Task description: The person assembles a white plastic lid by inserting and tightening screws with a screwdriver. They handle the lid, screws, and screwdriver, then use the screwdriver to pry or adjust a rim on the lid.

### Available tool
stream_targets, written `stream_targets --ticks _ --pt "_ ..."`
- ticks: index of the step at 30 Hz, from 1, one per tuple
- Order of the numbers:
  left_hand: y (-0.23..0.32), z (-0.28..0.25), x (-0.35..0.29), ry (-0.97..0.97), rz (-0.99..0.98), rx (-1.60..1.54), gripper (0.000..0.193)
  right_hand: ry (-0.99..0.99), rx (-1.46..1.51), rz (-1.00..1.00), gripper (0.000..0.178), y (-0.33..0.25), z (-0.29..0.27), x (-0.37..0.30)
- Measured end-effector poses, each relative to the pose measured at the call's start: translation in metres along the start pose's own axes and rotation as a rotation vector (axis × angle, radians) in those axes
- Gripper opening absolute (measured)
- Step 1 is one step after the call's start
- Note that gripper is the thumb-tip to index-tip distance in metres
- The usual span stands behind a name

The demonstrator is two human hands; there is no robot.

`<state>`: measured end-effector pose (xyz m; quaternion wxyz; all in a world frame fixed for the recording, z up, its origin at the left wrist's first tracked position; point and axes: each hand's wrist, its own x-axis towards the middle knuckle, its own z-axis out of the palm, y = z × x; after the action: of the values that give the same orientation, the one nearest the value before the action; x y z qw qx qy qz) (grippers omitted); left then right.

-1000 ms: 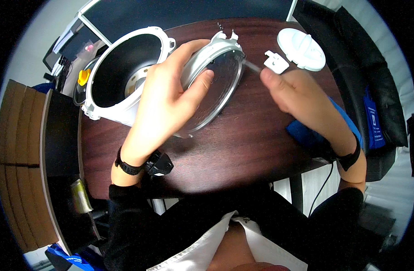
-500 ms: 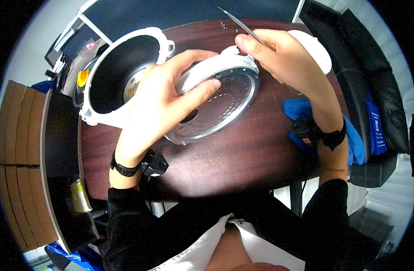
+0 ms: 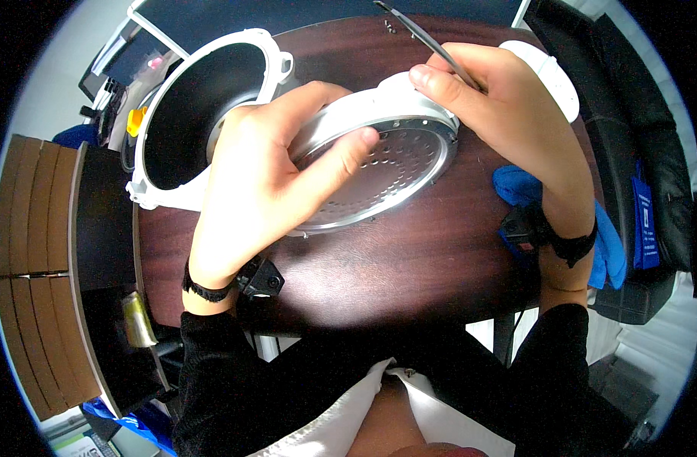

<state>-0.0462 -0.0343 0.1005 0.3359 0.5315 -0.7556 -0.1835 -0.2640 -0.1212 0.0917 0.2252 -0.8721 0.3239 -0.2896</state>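
Note:
My left hand (image 3: 249,160) grips the white rim of a rice cooker lid (image 3: 417,164), its thumb over the edge of the perforated metal inner plate. The lid is tilted up above the dark wood table (image 3: 455,259). In my right hand (image 3: 508,107) is a pair of tweezers (image 3: 418,32), pointing up and away to the left. The right thumb and fingertips are at the lid's far right rim; whether they press on it I cannot tell. Behind my left hand stands the open white rice cooker body (image 3: 182,198) with a dark interior.
Several tiny screws (image 3: 390,27) lie near the table's far edge. A white rounded cover (image 3: 550,80) is at the far right. Beside my right wrist lies a blue cloth (image 3: 516,185). A black sofa (image 3: 615,114) stands to the right, a shelf with brown boxes (image 3: 40,206) to the left.
The lid and my right hand with the tweezers have shifted slightly right in the picture. The lid looks flatter, and the right fingertips now cover its far right rim. The left grip stays.

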Motion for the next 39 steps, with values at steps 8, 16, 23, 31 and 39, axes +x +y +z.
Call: stream_targets --ticks 8,16,23,31,39 --pt "0.006 -0.001 -0.002 0.02 -0.006 0.071 0.026 -0.073 0.02 0.028 0.024 0.001 -0.005 -0.001" --pt "-0.012 0.005 -0.001 0.157 0.076 -0.147 0.026 -0.177 0.054 0.027 0.033 0.015 -0.021 0.001" --pt "-0.006 0.009 -0.002 0.336 0.062 -0.375 0.028 -0.223 0.045 0.108 0.037 0.027 -0.042 0.01" --pt "-0.008 0.018 -0.003 0.147 0.036 -0.58 0.036 -0.098 -0.027 0.092 0.04 0.023 -0.052 0.004" --pt "-0.012 0.027 0.0 0.074 0.035 -0.453 0.04 -0.02 -0.184 -0.177 0.039 0.015 -0.041 -0.003"
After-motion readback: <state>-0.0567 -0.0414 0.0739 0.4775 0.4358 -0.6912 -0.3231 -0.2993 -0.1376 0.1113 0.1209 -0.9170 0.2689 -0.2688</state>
